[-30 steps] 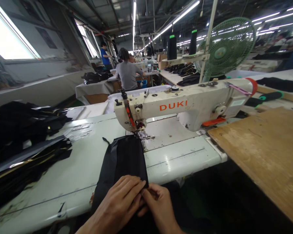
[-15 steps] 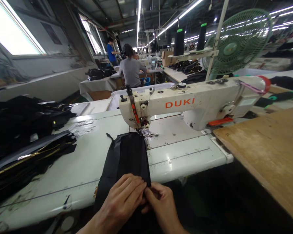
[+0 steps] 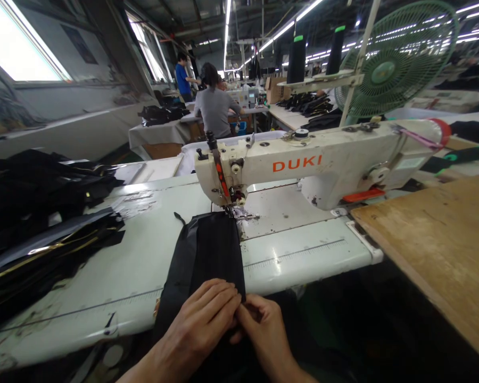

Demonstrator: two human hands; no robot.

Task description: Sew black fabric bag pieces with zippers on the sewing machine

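Sewing table: ahead of the grip, supporting the cloth.
Sewing machine: beyond the grip, its head over the cloth's far right corner.
Black pile: left of the grip, apparently for easy reach.
Black fabric: from grip to machine head, laid flat.
Left hand: fingers together over fabric, seemingly steadying; thumb's hold hidden.
Right hand: thumb and forefinger pinching fabric's right edge, likely for alignment.
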